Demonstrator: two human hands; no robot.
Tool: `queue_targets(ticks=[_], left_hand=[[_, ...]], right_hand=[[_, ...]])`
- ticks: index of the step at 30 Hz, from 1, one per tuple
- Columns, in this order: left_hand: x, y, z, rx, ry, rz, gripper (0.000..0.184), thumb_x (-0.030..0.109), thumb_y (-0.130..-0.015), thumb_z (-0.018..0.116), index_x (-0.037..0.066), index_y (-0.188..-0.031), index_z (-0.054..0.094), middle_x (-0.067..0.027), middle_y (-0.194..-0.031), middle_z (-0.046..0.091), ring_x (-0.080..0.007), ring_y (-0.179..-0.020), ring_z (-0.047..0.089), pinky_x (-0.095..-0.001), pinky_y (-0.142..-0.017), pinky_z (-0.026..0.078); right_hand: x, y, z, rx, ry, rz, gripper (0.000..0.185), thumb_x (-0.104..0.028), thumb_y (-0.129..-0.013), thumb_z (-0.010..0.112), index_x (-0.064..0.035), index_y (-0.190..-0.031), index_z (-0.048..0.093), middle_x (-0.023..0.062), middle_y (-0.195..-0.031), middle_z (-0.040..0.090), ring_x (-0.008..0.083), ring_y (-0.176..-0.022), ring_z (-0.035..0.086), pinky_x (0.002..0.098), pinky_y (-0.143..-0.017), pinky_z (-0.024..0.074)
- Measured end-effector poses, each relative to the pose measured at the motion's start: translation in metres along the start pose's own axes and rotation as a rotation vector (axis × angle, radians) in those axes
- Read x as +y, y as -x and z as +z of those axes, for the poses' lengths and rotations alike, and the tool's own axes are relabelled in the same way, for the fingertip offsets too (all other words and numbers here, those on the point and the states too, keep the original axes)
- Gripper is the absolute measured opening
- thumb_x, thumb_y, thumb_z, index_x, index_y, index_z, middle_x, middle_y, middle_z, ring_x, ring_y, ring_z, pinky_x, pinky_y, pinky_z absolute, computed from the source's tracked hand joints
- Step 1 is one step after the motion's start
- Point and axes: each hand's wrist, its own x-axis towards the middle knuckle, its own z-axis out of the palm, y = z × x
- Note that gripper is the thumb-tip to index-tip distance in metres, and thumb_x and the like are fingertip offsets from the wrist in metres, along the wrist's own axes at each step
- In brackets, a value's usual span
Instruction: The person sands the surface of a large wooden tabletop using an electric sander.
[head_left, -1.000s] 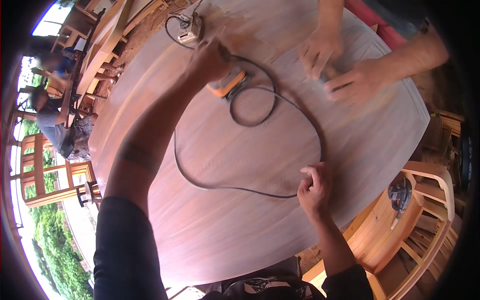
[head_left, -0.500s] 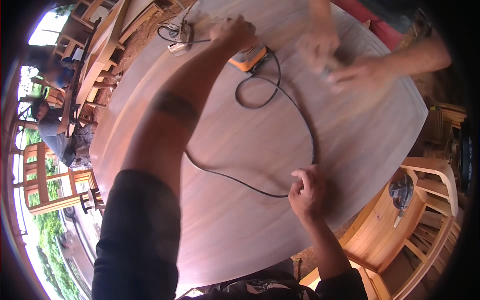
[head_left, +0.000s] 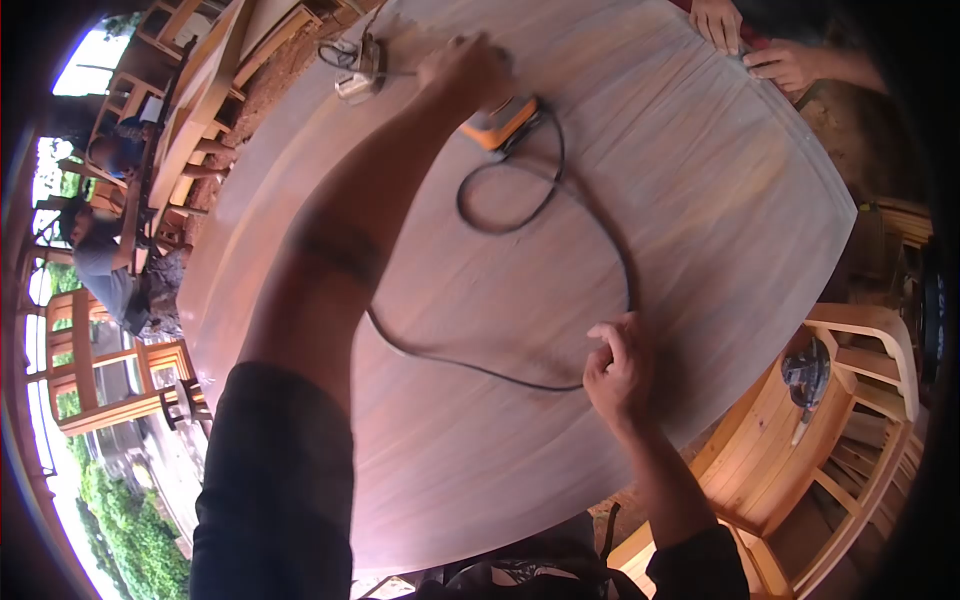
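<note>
My left hand (head_left: 465,72) is wrapped over the top of an orange and black power sander (head_left: 503,125), which rests on the large wooden tabletop (head_left: 480,290) near its far side. The hand hides most of the tool's body. A black cord (head_left: 618,250) leaves the sander, makes one loop and curves round to my right hand (head_left: 614,365). That hand is closed around the cord, low on the right part of the tabletop, with the index finger bent outward. Left of the sander a pale socket box (head_left: 358,80) with a plugged-in cord sits on the tabletop.
A co-worker's two hands (head_left: 785,65) are at the far right edge of the tabletop. At the lower right stands a wooden chair frame (head_left: 860,400) with another power tool (head_left: 805,375) on it. Two people (head_left: 105,270) are among timber at the far left.
My left hand and the sander have moved right and away from me across the tabletop. The cord loop has shifted. The co-worker's hands have withdrawn from the tabletop's surface to its far right edge.
</note>
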Motion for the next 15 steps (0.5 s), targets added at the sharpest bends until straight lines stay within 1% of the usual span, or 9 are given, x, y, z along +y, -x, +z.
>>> queue_targets(ticks=[1,3,4,7,9,11,13,15], left_hand=[[0.010,-0.003,-0.001,-0.006,-0.059,0.010,0.061,0.051,-0.073,0.069,0.010,-0.117,0.060,-0.0169,-0.112,0.067,-0.0352,-0.109,0.062,-0.0458,-0.093,0.050],[0.016,0.000,-0.006,-0.192,0.087,-0.052,0.055,0.042,-0.081,0.064,0.010,-0.125,0.057,-0.0157,-0.129,0.059,-0.0343,-0.123,0.055,-0.0468,-0.101,0.047],[0.014,0.004,-0.012,-0.280,0.160,-0.078,0.053,0.038,-0.085,0.062,0.009,-0.129,0.055,-0.0151,-0.137,0.055,-0.0338,-0.130,0.052,-0.0472,-0.105,0.045],[-0.017,0.055,-0.022,-0.173,0.073,0.009,0.052,0.035,-0.083,0.063,0.012,-0.129,0.053,-0.0163,-0.136,0.055,-0.0344,-0.128,0.053,-0.0479,-0.103,0.046],[-0.061,0.089,0.007,-0.012,0.262,-0.028,0.052,0.038,-0.073,0.074,0.009,-0.114,0.059,-0.0174,-0.112,0.064,-0.0363,-0.108,0.061,-0.0474,-0.090,0.050],[-0.080,0.139,-0.030,-0.110,0.260,-0.089,0.049,0.031,-0.073,0.075,0.008,-0.113,0.058,-0.0175,-0.109,0.064,-0.0369,-0.106,0.061,-0.0475,-0.088,0.050],[-0.092,0.172,-0.056,-0.178,0.178,-0.105,0.050,0.031,-0.072,0.075,0.008,-0.112,0.058,-0.0178,-0.109,0.064,-0.0376,-0.105,0.061,-0.0470,-0.089,0.050],[-0.094,0.174,-0.059,-0.173,0.153,-0.123,0.050,0.032,-0.072,0.075,0.008,-0.113,0.058,-0.0180,-0.111,0.063,-0.0379,-0.105,0.061,-0.0471,-0.089,0.049]], right_hand=[[-0.001,0.002,0.000,-0.011,0.011,0.005,0.036,0.015,-0.064,0.053,-0.0085,-0.091,0.055,0.0092,-0.087,0.052,0.0305,-0.083,0.057,0.0423,-0.068,0.0454],[-0.004,0.000,-0.005,-0.045,0.036,0.003,0.035,0.015,-0.065,0.052,-0.0082,-0.091,0.055,0.0094,-0.086,0.052,0.0311,-0.082,0.057,0.0426,-0.067,0.0452],[-0.003,0.000,-0.004,-0.021,0.035,-0.027,0.036,0.015,-0.064,0.051,-0.0085,-0.091,0.055,0.0092,-0.085,0.052,0.0313,-0.081,0.057,0.0432,-0.066,0.0441],[-0.008,0.000,-0.004,-0.019,0.056,-0.091,0.035,0.015,-0.064,0.050,-0.0082,-0.090,0.055,0.0093,-0.085,0.052,0.0315,-0.081,0.056,0.0437,-0.066,0.0436],[-0.002,0.003,0.001,-0.017,0.020,-0.097,0.035,0.014,-0.063,0.051,-0.0084,-0.089,0.055,0.0094,-0.085,0.052,0.0317,-0.081,0.056,0.0437,-0.066,0.0437],[-0.002,0.005,0.002,-0.023,-0.009,-0.081,0.034,0.013,-0.062,0.052,-0.0085,-0.088,0.055,0.0094,-0.085,0.052,0.0319,-0.081,0.056,0.0437,-0.067,0.0441],[-0.003,0.003,-0.003,-0.056,-0.014,-0.054,0.034,0.013,-0.062,0.053,-0.0086,-0.088,0.055,0.0095,-0.085,0.052,0.0320,-0.081,0.057,0.0435,-0.068,0.0446],[-0.009,-0.002,-0.007,-0.076,-0.025,-0.030,0.033,0.012,-0.062,0.054,-0.0086,-0.088,0.055,0.0096,-0.086,0.052,0.0317,-0.081,0.057,0.0433,-0.068,0.0448]])
